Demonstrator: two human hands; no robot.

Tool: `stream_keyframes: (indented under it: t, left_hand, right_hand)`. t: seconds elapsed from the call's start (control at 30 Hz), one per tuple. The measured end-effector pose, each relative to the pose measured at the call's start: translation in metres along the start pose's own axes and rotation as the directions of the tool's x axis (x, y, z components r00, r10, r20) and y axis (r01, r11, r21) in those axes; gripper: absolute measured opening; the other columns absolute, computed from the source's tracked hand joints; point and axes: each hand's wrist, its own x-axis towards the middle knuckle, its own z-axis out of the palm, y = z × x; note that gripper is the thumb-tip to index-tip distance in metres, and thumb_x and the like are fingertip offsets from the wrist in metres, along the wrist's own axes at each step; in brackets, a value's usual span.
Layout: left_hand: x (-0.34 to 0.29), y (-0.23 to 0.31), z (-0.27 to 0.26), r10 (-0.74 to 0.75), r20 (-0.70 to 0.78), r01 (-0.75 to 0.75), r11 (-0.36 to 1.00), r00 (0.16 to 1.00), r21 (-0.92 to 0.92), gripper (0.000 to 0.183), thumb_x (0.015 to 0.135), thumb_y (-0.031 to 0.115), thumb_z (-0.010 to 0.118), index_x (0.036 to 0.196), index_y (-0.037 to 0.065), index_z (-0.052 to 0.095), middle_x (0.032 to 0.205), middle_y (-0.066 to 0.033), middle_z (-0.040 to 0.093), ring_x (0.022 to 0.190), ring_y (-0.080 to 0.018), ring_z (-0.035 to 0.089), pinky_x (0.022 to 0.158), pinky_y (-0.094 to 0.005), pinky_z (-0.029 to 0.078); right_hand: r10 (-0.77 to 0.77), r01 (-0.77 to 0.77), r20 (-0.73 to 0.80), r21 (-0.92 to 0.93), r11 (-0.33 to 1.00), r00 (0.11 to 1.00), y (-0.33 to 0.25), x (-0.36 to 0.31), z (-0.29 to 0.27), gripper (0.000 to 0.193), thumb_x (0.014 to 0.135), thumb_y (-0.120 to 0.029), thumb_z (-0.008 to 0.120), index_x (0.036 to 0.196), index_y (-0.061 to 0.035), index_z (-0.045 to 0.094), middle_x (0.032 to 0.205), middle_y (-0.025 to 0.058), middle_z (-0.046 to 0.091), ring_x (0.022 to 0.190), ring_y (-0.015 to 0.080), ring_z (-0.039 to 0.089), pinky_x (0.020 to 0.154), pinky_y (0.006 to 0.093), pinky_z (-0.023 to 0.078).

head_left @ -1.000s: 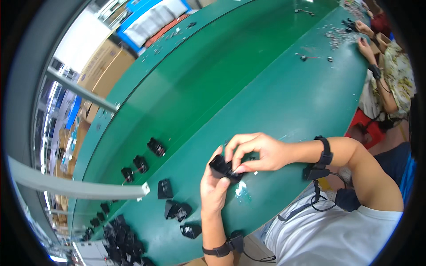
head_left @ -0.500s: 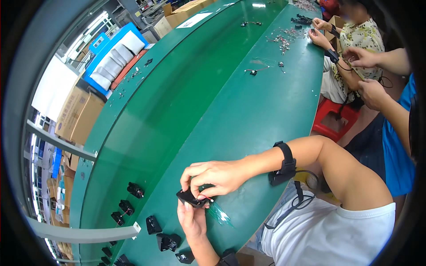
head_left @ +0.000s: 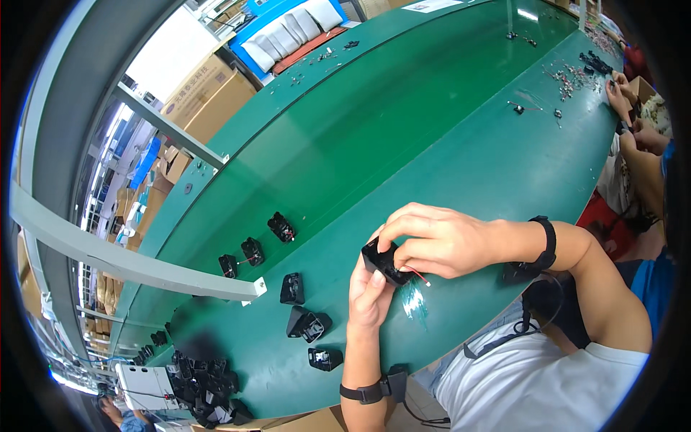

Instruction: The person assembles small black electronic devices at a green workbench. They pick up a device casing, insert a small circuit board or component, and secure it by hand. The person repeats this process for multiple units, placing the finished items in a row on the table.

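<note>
Green covers the whole long table [head_left: 446,165], which bends away into the distance.

Closest to the near edge, a small black part [head_left: 381,261] is held up just over the table by both hands. It is cupped from below by the left hand [head_left: 371,295], with the thumb pressed against its side. It is pinched from above by the fingers of the right hand [head_left: 439,241]. A thin red wire [head_left: 417,276] is seen sticking out from under the right hand. A black band [head_left: 545,243] is worn on the right wrist, and another black band [head_left: 371,391] is worn on the left wrist.

Just to the left, three more black parts [head_left: 308,324] are laid on the table, near the left hand. A bigger heap of black parts [head_left: 205,385] is piled at the left end of the table.

Farther back, three black parts [head_left: 252,250] are lined up in a row on the darker middle strip.

Far off on the right, tiny bits [head_left: 572,75] are scattered on the table, and another person's hands [head_left: 626,93] are seen beside them. Brown boxes [head_left: 205,90] are stacked behind the table.
</note>
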Motion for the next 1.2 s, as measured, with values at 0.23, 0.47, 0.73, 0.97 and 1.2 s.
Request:
stream_keyframes:
  t: [0.23, 0.47, 0.73, 0.97, 1.2]
  left_hand:
    - [-0.001, -0.006, -0.012, -0.025, 0.022, 0.024, 0.999, 0.999, 0.04, 0.071, 0.09, 0.033, 0.072, 0.144, 0.001, 0.038, 0.131, -0.011, 0.055, 0.118, -0.0233, 0.059, 0.102, -0.0393, 0.048]
    - [0.001, -0.003, -0.007, 0.001, 0.005, -0.001, 0.999, 1.0, 0.053, 0.075, 0.094, 0.037, 0.069, 0.148, -0.003, 0.036, 0.135, -0.0103, 0.054, 0.122, -0.0206, 0.057, 0.105, -0.0365, 0.045]
    - [0.003, -0.005, -0.009, 0.025, -0.145, 0.024, 0.945, 0.989, 0.328, 0.063, 0.103, 0.033, 0.059, 0.151, -0.001, 0.038, 0.098, -0.0053, 0.067, 0.081, -0.0112, 0.065, 0.069, -0.0243, 0.051]
    - [-0.005, 0.016, 0.008, 0.156, -0.185, 0.018, 0.715, 0.97, 0.699, 0.055, 0.109, 0.037, 0.035, 0.153, 0.004, 0.038, 0.054, -0.005, 0.059, 0.051, -0.0144, 0.062, 0.052, -0.03, 0.051]
    - [-0.004, 0.022, 0.008, 0.164, -0.151, 0.002, 0.669, 0.975, 0.743, 0.05, 0.109, 0.036, 0.037, 0.147, 0.005, 0.048, 0.052, -0.0052, 0.058, 0.048, -0.0146, 0.061, 0.051, -0.0303, 0.05]
  right_hand:
    - [0.004, 0.005, 0.1, -0.083, 0.997, 0.995, -0.008, 0.002, -0.006, 0.011, 0.078, -0.003, 0.073, 0.083, -0.0032, 0.064, 0.12, 0.0118, 0.06, 0.113, 0.0316, 0.059, 0.088, 0.0408, 0.053]
    - [0.303, -0.33, 0.149, 0.221, 0.918, 0.941, -0.001, -0.008, 0.002, 0.019, 0.079, -0.006, 0.077, 0.098, -0.0026, 0.074, 0.138, 0.0183, 0.054, 0.121, 0.0329, 0.057, 0.098, 0.0423, 0.05]
    - [0.482, -0.532, 0.246, 0.538, 0.654, 0.841, 0.013, -0.017, 0.01, 0.02, 0.075, -0.012, 0.085, 0.089, -0.0011, 0.076, 0.146, 0.0242, 0.051, 0.134, 0.0332, 0.052, 0.107, 0.045, 0.044]
    - [0.54, -0.564, 0.485, 0.825, -0.022, 0.688, 0.021, -0.022, 0.025, 0.012, 0.086, -0.01, 0.077, 0.094, -0.0019, 0.072, 0.146, 0.0137, 0.049, 0.124, 0.0226, 0.054, 0.11, 0.0398, 0.039]
    - [0.537, -0.554, 0.48, 0.832, -0.027, 0.694, 0.027, -0.027, 0.03, 0.012, 0.087, -0.011, 0.077, 0.092, -0.0034, 0.07, 0.142, 0.0114, 0.052, 0.121, 0.0215, 0.054, 0.108, 0.0372, 0.04]
